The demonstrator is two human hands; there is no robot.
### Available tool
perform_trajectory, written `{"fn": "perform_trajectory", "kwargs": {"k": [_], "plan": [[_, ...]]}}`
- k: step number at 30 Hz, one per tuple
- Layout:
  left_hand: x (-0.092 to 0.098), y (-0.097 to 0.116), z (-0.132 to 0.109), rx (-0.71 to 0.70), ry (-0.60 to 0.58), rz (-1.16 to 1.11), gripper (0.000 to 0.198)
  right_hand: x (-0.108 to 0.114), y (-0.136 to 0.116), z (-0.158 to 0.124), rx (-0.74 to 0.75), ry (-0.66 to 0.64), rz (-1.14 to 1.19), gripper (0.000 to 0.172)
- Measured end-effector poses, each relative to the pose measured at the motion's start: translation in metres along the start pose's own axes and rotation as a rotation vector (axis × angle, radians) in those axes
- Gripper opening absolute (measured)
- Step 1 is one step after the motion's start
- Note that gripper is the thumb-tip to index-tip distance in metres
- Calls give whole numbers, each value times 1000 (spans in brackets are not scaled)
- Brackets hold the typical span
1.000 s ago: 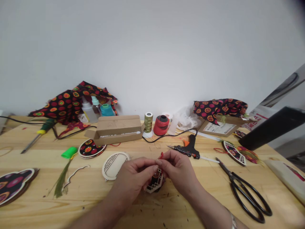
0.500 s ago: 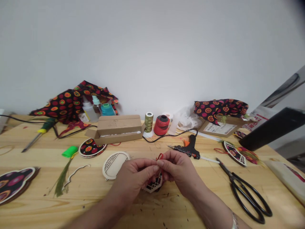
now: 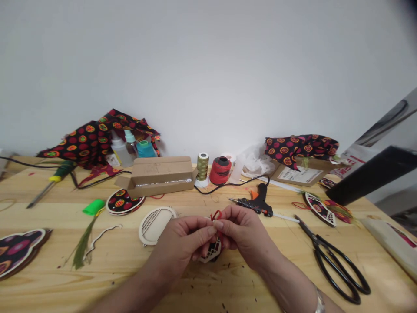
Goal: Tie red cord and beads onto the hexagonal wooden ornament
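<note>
Both hands meet over the middle of the table, fingertips pinched together. A loop of red cord (image 3: 216,214) rises between the fingers of my left hand (image 3: 190,239) and my right hand (image 3: 239,228), which both grip it. Under the fingers sits a small lattice-cut wooden ornament (image 3: 212,253) with dark cloth behind it, mostly covered by the hands. Just left of my left hand lies a round pale wooden frame (image 3: 153,226) with a lattice panel.
A black glue gun (image 3: 260,202) and large black scissors (image 3: 335,261) lie to the right. Thread spools, red (image 3: 220,170) and olive (image 3: 203,167), stand behind, beside an open cardboard box (image 3: 163,178). A green tassel (image 3: 81,248) and a screwdriver (image 3: 45,191) lie left.
The hands keep their pinch on the red cord, nearly in place. The cord loop has tilted slightly left. The whole view has shifted a little.
</note>
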State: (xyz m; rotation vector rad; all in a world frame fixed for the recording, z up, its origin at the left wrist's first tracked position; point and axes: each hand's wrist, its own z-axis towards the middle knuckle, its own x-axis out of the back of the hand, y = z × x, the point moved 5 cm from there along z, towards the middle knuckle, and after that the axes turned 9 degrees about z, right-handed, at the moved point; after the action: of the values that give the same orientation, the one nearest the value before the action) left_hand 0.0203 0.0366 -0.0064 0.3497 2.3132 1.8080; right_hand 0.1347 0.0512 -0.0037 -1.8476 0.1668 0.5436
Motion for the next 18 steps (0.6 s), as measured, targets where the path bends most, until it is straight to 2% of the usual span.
{"fn": "perform_trajectory", "kwargs": {"k": [7,13,18], "plan": [[4,-1,2,-10,24,6,21,-1,0,1,15,-34,-23,24],[9,2,3,-19,77,-33,20,1,-2,1,-20,-101,-87,37],[12,1,4,18,128,-89,19,4,-6,1,-39,-32,-193,23]]}}
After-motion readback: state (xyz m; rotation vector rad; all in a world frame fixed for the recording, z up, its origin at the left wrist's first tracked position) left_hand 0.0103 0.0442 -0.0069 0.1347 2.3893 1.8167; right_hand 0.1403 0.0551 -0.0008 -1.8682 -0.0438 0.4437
